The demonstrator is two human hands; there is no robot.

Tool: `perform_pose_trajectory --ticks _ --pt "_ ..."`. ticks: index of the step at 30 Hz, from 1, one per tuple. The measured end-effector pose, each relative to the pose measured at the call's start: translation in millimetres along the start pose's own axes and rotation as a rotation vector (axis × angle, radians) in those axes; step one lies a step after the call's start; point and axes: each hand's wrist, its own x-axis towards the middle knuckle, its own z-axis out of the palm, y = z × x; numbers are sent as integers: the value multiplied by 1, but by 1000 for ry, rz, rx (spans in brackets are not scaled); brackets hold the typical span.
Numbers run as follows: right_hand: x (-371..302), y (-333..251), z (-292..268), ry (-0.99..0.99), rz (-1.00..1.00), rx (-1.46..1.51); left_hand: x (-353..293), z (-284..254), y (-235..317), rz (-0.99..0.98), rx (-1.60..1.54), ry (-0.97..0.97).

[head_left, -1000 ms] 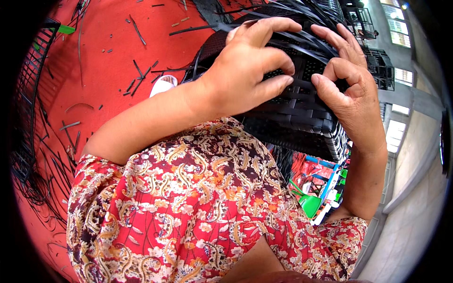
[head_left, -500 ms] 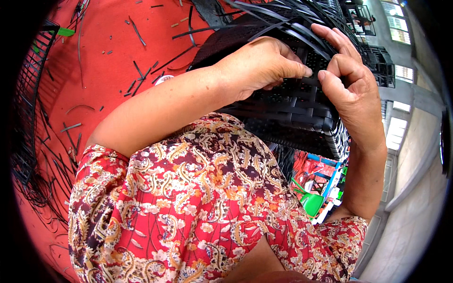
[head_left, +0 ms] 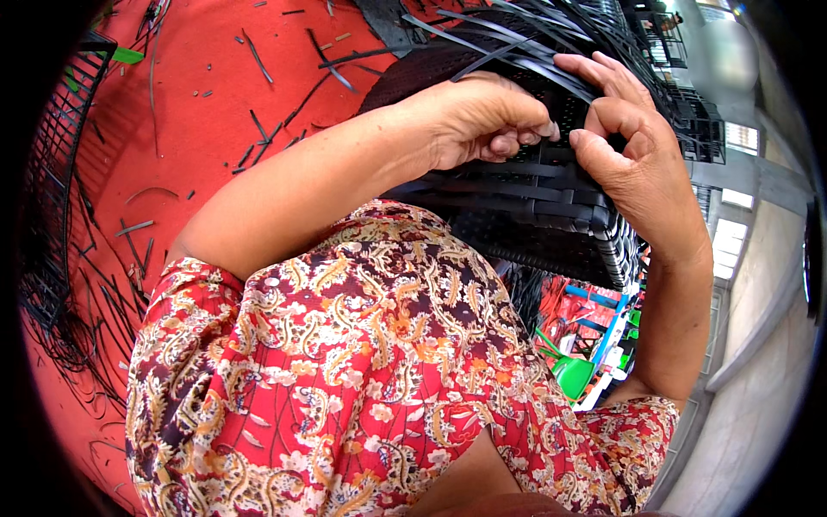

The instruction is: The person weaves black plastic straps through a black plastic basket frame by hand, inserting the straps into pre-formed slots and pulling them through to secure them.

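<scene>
Nearby | loose strips (head_left: 551, 73) crowd right fingers (head_left: 617, 110) | scraps (head_left: 257, 56) litter red floor (head_left: 198, 146)

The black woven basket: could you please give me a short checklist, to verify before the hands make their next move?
1. Left hand over the woven basket: ok.
2. Right hand at the basket, facing the left: ok.
3. Strip secure in the left grip: cannot tell; the curled fingers hide it.
4. Strip secure in the right grip: cannot tell; thumb and forefinger are bent close together.
5. Loose strips away from the hands: not ok; some run close to the right fingers.
6. Floor free of scraps: not ok; dark pieces lie scattered.
</scene>
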Motion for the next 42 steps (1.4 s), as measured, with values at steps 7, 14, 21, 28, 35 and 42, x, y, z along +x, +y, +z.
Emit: perform_pose_trajectory --ticks 7,14,21,28,35,42 --pt "-5 -3 -1 -2 22 -34 6 -22 -16 -162 -190 -372" --pt "1 1 3 -5 -115 -128 -5 -29 -11 15 107 -363" --pt "-35 1 -6 -32 -72 -187 10 1 -60 -15 -80 -333" --pt "-2 10 3 -68 -59 -92 18 -17 -62 14 -202 -237" --pt "-1 3 6 -75 -86 -77 5 -15 -58 3 -236 -209" --pt "-12 0 3 -118 -120 -80 7 -7 -55 51 -82 -240"
